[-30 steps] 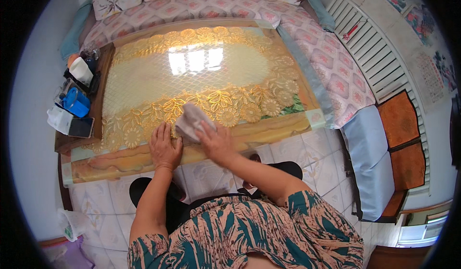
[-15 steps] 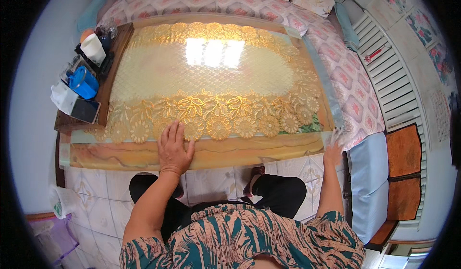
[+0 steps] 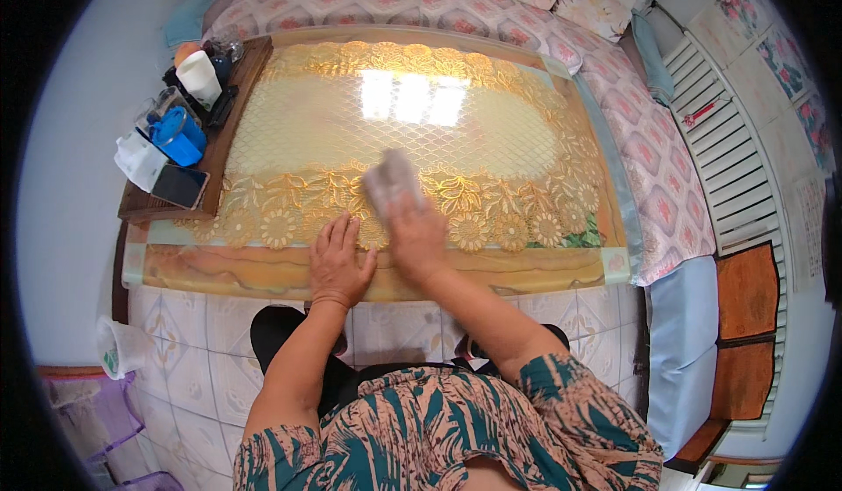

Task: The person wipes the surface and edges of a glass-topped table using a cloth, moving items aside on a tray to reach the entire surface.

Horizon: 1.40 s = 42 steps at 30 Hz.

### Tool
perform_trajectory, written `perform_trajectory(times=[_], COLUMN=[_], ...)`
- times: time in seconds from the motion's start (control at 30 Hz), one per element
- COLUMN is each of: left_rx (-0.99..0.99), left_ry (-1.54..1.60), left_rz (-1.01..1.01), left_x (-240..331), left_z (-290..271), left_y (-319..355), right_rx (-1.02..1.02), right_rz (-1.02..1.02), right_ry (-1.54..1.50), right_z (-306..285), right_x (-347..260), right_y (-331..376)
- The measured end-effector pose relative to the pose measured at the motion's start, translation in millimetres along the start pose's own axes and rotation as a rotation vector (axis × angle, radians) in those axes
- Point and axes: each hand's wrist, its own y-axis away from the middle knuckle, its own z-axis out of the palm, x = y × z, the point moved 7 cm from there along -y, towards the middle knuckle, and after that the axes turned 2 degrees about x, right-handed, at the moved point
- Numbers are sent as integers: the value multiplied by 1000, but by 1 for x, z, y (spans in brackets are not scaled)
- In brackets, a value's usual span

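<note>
A low table (image 3: 517, 263) covered with a gold floral lace cloth under a clear, glossy sheet stretches in front of me. Near its front edge my left hand (image 3: 340, 263) lies flat, fingers spread, on the covering. My right hand (image 3: 416, 232) reaches in beside it, its fingers on a greyish-white cloth (image 3: 389, 180) pressed against the tabletop. Motion blurs the cloth and fingertips somewhat. The cloth lies over the lower band of gold flowers, around the table's middle.
A wooden stand (image 3: 230, 114) along the left edge carries a blue jug (image 3: 178, 136), a white paper roll (image 3: 199, 79), tissues and a dark phone (image 3: 180, 186). A patterned sofa (image 3: 667, 184) wraps the back and right. A white bin (image 3: 118, 346) stands on the tiled floor at left.
My right hand has swept from the table's right front corner leftward to the middle, bringing the cloth with it. My left hand stays flat on the covering. The view has shifted slightly.
</note>
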Motion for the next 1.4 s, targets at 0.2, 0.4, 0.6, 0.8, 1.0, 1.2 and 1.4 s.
perform_trajectory(times=[0.2,0.4,0.6,0.8,1.0,1.2,1.4], left_rx=[11,-4,20,65,149,114,102], left_ry=[6,23,17,68,214,266,410], left_rz=[-13,-19,-14,19,11,-8,-76], left_x=[0,3,2,-12,-20,10,14], left_z=[-4,0,-1,11,1,-20,-27], left_y=[1,3,5,7,31,79,94], right_rx=[-15,-9,-88,-64,-35,-94,-107], right_rz=[67,603,435,-142,200,463,139], right_ry=[-127,400,252,-27,8,294,-277], right_z=[-36,-95,-62,-66,-80,-76,-70], right_x=[90,272,131,-46,107,114,-19], right_y=[25,145,131,83,125,138,87])
